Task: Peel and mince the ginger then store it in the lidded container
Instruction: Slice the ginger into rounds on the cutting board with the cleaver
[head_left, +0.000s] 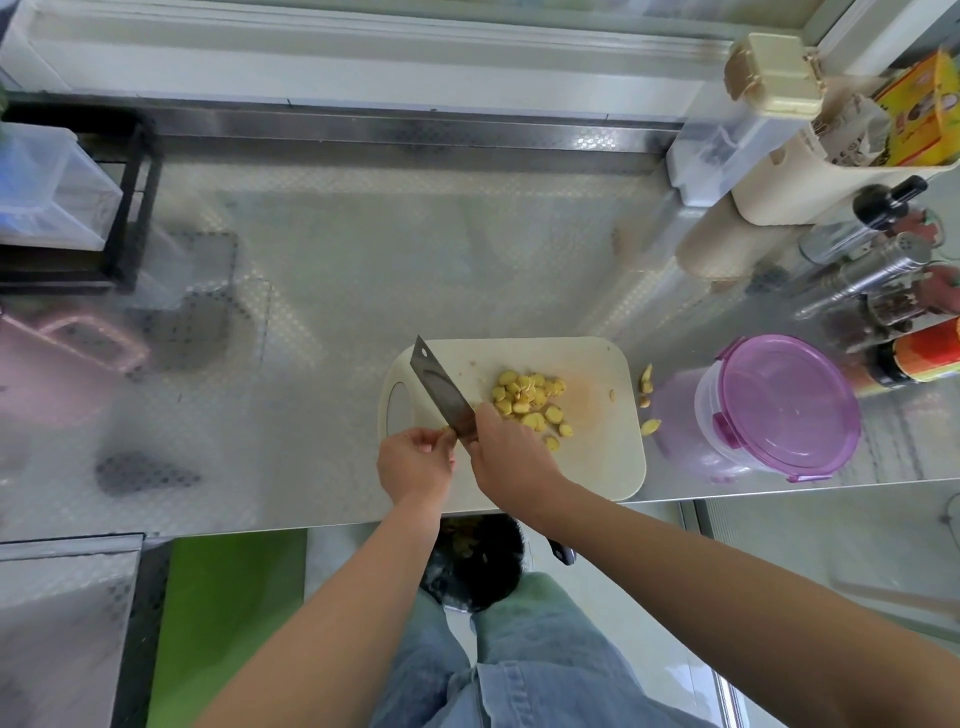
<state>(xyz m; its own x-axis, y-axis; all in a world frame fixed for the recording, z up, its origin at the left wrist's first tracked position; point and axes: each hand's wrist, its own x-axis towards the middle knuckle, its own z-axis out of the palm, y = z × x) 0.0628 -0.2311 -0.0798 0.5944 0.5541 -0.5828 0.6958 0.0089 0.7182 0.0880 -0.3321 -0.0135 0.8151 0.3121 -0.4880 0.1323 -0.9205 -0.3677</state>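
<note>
Slicing seems nearly done: right hand (506, 457) grips the cleaver (441, 387), left hand (415, 465) pinches a ginger bit (445, 429) at the blade; next, mince the slices (530, 400) just right.

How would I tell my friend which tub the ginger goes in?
Find the shiny steel counter, then the pale cutting board at its near edge. Just right of it stands a round clear tub. It alone has a purple clip-on lid; the bottles behind are narrow.
</note>
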